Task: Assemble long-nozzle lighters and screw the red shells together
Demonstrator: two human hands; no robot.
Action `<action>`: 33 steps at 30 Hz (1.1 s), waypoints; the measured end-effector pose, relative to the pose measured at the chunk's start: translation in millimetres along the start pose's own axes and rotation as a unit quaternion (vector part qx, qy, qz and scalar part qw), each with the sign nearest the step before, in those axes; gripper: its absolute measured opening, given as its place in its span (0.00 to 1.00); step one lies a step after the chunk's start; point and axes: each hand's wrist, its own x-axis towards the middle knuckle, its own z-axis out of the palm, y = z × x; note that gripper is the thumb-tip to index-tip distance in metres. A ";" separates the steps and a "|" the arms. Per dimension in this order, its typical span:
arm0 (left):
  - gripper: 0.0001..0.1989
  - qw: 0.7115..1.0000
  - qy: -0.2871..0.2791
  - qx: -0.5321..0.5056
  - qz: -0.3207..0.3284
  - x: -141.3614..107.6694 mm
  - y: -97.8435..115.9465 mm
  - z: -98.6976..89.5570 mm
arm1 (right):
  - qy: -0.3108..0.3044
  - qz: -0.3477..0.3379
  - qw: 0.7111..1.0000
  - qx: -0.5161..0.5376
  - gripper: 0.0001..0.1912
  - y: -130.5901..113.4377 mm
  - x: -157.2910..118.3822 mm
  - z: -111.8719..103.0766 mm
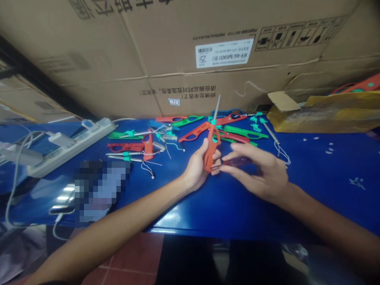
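Observation:
My left hand (198, 168) is closed around an orange lighter (211, 152), held upright with its thin metal tube pointing up and away. In my right hand (264, 170) is a small screwdriver with a dark, purplish handle (237, 161), held between thumb and fingers. Its tip meets the lower part of the orange body, though the exact contact spot is too small to make out. Behind my hands lie red and green shell halves (245, 132). More shells, metal tubes (127, 154) and wired parts are spread to the left.
Cardboard boxes (175, 47) stand behind the blue table (190, 213). A white power strip (71, 148) and phones (102, 190) are at the left. A taped box (323, 114) holding red pieces sits at the back right, with small white scraps nearby.

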 end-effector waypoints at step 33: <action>0.26 1.000 -0.007 0.003 -0.005 1.3 0.5 -1.3 | 0.072 -0.069 0.994 -0.032 0.25 -2.6 7.3 -0.4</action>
